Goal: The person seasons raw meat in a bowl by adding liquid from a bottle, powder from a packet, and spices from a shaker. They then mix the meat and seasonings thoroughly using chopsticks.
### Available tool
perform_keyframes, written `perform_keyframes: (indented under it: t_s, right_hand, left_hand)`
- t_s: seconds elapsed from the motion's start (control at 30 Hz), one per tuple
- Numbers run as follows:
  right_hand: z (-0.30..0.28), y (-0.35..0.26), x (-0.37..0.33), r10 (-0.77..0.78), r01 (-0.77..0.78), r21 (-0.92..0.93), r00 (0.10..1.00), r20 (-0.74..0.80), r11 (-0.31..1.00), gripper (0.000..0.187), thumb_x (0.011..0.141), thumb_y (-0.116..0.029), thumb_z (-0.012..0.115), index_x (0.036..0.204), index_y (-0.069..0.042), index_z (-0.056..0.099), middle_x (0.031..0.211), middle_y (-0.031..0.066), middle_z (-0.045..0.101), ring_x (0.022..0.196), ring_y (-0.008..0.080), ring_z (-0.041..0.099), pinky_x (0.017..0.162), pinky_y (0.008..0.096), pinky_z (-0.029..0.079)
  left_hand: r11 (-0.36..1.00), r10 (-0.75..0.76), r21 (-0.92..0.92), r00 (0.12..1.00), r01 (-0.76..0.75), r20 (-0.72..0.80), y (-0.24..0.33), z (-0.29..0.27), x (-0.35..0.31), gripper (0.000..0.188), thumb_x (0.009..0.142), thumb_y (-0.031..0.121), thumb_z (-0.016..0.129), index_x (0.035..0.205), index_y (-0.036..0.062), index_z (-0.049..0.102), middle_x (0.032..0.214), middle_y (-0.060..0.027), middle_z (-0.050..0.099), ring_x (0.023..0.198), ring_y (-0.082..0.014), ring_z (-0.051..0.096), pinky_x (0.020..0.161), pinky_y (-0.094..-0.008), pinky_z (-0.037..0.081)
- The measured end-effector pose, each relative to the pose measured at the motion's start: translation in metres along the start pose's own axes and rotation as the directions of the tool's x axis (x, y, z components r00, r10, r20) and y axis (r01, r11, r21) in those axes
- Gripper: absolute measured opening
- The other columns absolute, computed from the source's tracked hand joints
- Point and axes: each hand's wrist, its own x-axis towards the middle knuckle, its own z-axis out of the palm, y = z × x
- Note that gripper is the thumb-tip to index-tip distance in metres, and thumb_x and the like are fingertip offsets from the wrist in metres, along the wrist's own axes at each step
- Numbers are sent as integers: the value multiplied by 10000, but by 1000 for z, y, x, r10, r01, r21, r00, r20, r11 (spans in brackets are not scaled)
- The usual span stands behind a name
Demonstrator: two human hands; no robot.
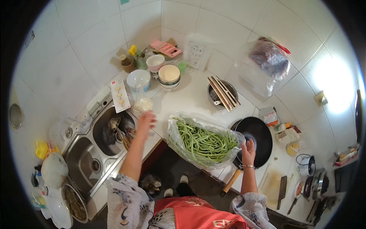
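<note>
A clear plastic bag (175, 147) full of long green beans (204, 141) lies open on the counter's front edge, between my two hands. My left hand (146, 121) is raised to its left, fingers apart and holding nothing, close to a small clear bag of pale food (143, 105). Over the black wok (263, 141) is my right hand (248, 152), a bracelet on its wrist. Its fingers are stretched out beside the bag's right edge; whether they touch the plastic I cannot tell. The wok's wooden handle (231, 181) points toward me.
To the left is a double sink (85, 156), with items in its far basin. Stacked bowls (169, 74) stand in the back corner. Chopsticks (223, 93) rest across a metal pot (233, 86). A cleaver (282, 191) lies on a cutting board (269, 187) at right.
</note>
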Motion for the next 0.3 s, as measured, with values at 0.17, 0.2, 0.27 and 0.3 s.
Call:
perform_keyframes:
  t_s: [0.17,0.2,0.27,0.3]
  right_hand:
    - [9,-10,-4,23,-25,10,991,128,1000,449,760,-173,652,1113,58,498,820,55,589,706,117,540,650,255,447]
    - [4,-5,-4,-11,15,-23,986,166,1000,387,759,-167,646,1061,54,544,758,39,589,673,108,536,626,253,447]
    - [0,2,-2,148,-120,-137,966,214,983,177,773,-149,589,822,20,612,605,40,558,571,101,526,517,263,421]
    - [-4,2,-3,212,-196,-95,955,207,976,212,753,-189,620,841,4,622,606,35,549,551,89,500,510,283,424]
  left_hand:
    - [609,365,686,909,-398,203,-25,83,-29,478,772,321,622,1152,57,501,933,-82,601,795,-256,577,683,-353,465]
    - [563,250,759,943,-325,219,-10,91,-34,490,772,320,621,1168,62,492,980,-95,593,827,-272,573,705,-359,462]
    - [551,61,807,974,-215,218,-2,92,-36,542,764,312,630,1223,84,453,1113,-129,545,959,-294,539,801,-352,434]
    - [599,-17,782,973,-173,228,-2,84,-30,587,756,306,638,1262,101,424,1198,-151,506,1059,-300,509,875,-337,409]
